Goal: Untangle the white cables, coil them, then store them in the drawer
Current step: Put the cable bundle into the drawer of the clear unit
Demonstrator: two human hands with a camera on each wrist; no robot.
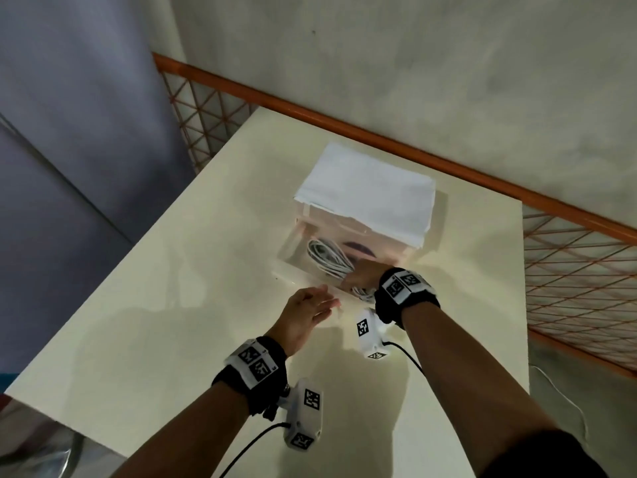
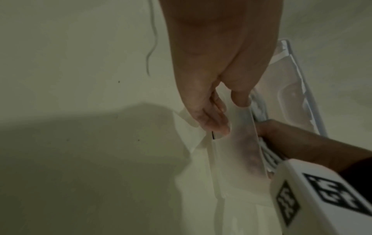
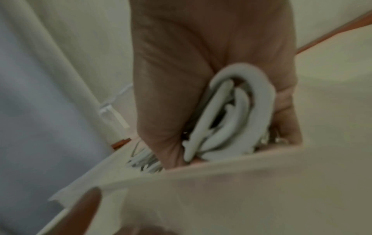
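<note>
At the near edge of the translucent plastic drawer (image 1: 293, 251), which is pulled out toward the person from a small clear drawer unit (image 1: 406, 250) on the pale table (image 1: 155, 288), both hands work side by side. The right hand (image 1: 363, 274) is the nearer one to the load: its fingers and thumb are curled around a bundle of coiled white cables (image 3: 227, 114), and the hand is already inside the drawer, over its near wall. A second coil of white cable (image 1: 325, 255) lies on the drawer floor just left of and beyond that hand. The gripped bundle appears to run near-to-far, along the drawer's pull direction, so the release likely calls for only a short drop beside the resting coil. The left hand (image 1: 306, 313) is nearly flat, with relaxed, almost straight fingers; its fingertips (image 2: 218, 125) touch the drawer's front panel (image 2: 235, 143) from outside and hold nothing, probably to steady the drawer. The cables are round, smooth and rubbery-looking, bent in tight loops that may spring open once freed. The drawer walls are thin, glossy and semi-clear. A folded white cloth (image 1: 372, 191), soft and matte, covers the top of the unit.
</note>
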